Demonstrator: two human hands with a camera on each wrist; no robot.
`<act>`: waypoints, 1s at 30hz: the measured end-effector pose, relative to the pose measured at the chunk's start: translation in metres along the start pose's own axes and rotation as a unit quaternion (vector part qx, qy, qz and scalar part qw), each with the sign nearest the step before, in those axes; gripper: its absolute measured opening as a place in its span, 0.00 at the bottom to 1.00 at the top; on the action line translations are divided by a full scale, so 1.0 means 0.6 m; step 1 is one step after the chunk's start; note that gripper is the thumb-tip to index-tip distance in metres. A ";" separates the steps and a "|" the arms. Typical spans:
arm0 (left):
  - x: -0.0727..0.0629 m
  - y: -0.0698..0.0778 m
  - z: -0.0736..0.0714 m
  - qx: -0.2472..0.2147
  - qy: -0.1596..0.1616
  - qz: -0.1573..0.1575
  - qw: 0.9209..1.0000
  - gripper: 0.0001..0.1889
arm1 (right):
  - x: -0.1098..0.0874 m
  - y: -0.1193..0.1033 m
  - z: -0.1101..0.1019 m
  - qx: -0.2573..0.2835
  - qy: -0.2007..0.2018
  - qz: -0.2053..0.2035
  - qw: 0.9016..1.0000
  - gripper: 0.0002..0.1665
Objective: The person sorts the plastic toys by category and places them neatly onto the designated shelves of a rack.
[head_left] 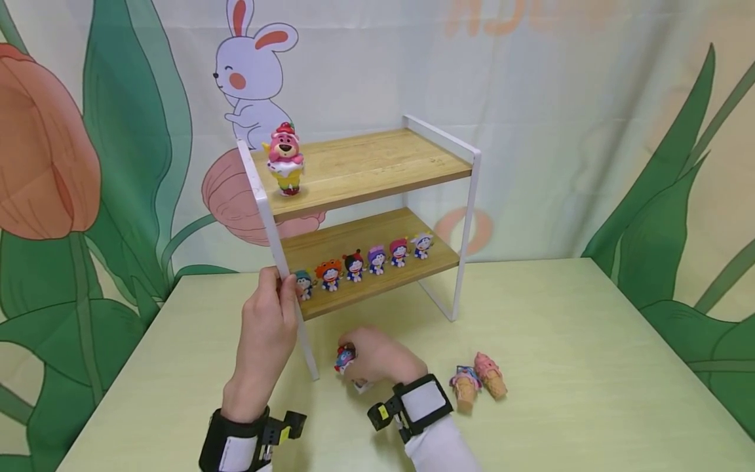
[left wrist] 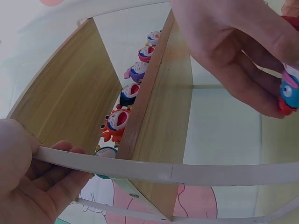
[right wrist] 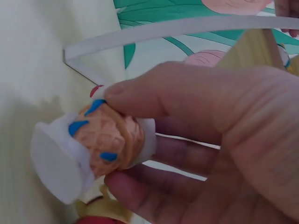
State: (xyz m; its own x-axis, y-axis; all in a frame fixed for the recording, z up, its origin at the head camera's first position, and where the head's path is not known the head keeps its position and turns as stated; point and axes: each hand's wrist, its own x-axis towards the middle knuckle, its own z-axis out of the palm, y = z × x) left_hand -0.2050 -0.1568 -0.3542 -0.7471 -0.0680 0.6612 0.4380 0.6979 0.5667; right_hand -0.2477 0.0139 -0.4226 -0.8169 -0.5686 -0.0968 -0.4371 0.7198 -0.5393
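1. the left hand (head_left: 265,321) is gripping the two-tier shelf (head_left: 366,160) by its white post (head_left: 307,347), apparently steadying it.
2. the right hand (head_left: 382,357) is pinching an ice-cream-cone figurine (right wrist: 105,140) around its middle over the desk (head_left: 590,380), probably for firmness.

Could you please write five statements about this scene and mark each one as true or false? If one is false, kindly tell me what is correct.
1. The left hand holds the white frame. True.
2. The pink bear figure stands on the lower board. False: it stands on the upper board, near its left end.
3. Six small figurines stand in a row on the lower board. True.
4. Two cone-shaped toys are on the table, to the right of the right hand. True.
5. The right hand is empty. False: it holds a small waffle-patterned toy.
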 end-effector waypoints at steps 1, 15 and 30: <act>0.000 -0.001 0.000 0.002 0.001 0.001 1.000 0.08 | 0.000 0.001 -0.004 0.000 0.000 -0.006 1.000 0.21; 0.001 -0.002 0.002 0.005 0.002 0.002 1.000 0.08 | -0.033 -0.004 -0.053 0.052 0.034 -0.011 0.998 0.32; 0.003 0.001 0.000 -0.007 -0.002 -0.008 1.000 0.09 | -0.065 -0.009 -0.099 0.034 0.064 -0.034 0.997 0.32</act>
State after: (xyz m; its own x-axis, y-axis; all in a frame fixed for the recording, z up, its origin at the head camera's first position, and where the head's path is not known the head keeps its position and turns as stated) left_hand -0.2060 -0.1563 -0.3528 -0.7560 -0.0749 0.6502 0.4339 0.6864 0.5836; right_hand -0.2359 0.0560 -0.3664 -0.8295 -0.5565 0.0469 -0.4701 0.6506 -0.5964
